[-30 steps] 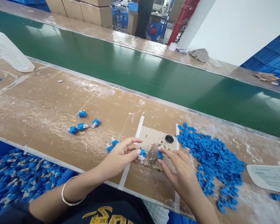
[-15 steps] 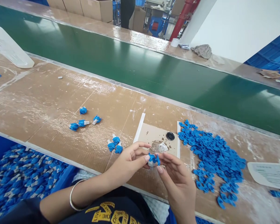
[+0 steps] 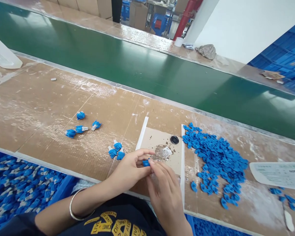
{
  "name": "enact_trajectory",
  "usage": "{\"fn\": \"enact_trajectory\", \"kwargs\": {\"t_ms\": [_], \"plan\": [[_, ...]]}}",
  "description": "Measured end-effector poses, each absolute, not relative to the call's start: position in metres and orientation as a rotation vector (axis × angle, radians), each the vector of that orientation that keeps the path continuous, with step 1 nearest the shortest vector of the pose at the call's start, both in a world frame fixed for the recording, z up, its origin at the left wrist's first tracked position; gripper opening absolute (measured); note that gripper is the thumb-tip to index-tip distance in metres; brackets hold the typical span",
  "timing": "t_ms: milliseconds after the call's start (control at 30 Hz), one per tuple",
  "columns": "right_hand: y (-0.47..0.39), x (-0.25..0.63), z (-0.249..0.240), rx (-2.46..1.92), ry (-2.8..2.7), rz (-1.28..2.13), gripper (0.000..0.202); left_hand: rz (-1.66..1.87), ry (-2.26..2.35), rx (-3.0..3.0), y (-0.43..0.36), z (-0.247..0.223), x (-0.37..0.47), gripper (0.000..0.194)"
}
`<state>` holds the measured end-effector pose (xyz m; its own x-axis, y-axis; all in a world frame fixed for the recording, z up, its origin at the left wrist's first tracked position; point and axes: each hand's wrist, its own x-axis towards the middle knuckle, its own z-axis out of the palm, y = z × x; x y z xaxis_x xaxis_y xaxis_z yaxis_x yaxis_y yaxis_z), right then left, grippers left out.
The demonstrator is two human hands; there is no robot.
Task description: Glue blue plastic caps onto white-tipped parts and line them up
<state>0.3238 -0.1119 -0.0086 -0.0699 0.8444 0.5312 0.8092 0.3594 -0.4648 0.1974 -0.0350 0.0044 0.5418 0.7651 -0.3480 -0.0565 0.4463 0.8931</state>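
Note:
Near the table's front edge, my left hand [image 3: 131, 168] pinches a small blue piece [image 3: 146, 162]. My right hand [image 3: 163, 186] meets it from the right, its fingertips pressed on the same piece and covering part of it. Just beyond my hands a clear round part [image 3: 166, 152] sits on a wet beige board [image 3: 149, 139], with a black round disc [image 3: 174, 140] behind it. To the right spreads a pile of loose blue pieces [image 3: 216, 154]. Left of my hands lie several blue-and-grey assembled pieces [image 3: 117, 146], with more [image 3: 81, 128] farther left.
A blue bin [image 3: 61, 188] full of blue-and-grey pieces stands at the lower left. Behind the table runs a green conveyor belt [image 3: 127, 62]. Translucent plastic pieces lie at the right [image 3: 277, 173] and the far left [image 3: 5, 54]. A grey cloth [image 3: 206, 51] rests beyond the belt.
My right hand has turned and closed in on the blue piece, now covering more of it. A single blue piece now lies apart at the pile's left side. The view has shifted slightly.

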Motion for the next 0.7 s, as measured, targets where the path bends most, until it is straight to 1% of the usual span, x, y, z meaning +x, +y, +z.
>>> {"fn": "enact_trajectory", "kwargs": {"t_ms": [100, 267, 400, 433, 500, 600, 700], "plan": [[-0.123, 0.334, -0.009, -1.499, -1.835, 0.100, 0.041, 0.623, 0.884, 1.022, -0.032, 0.005, 0.191, 0.040], [-0.159, 0.399, -0.021, -1.749, -1.804, -0.143, 0.019, 0.798, 1.040, 1.202, -0.017, 0.013, 0.155, 0.032], [-0.180, 0.438, -0.041, -1.859, -1.911, -0.155, 0.025, 0.991, 1.471, 1.596, 0.007, 0.015, 0.108, 0.021], [-0.182, 0.442, -0.046, -1.875, -1.919, -0.168, 0.026, 0.999, 1.604, 1.744, 0.014, 0.014, 0.096, 0.019], [-0.181, 0.442, -0.050, -1.901, -1.909, -0.200, 0.029, 0.901, 1.764, 2.043, 0.027, 0.011, 0.076, 0.020], [-0.174, 0.437, -0.046, -1.971, -1.833, -0.224, 0.034, 0.810, 1.723, 2.391, 0.039, 0.003, 0.059, 0.023], [-0.168, 0.435, -0.040, -2.008, -1.682, -0.113, 0.037, 0.780, 1.463, 2.610, 0.040, -0.004, 0.061, 0.022]]}}
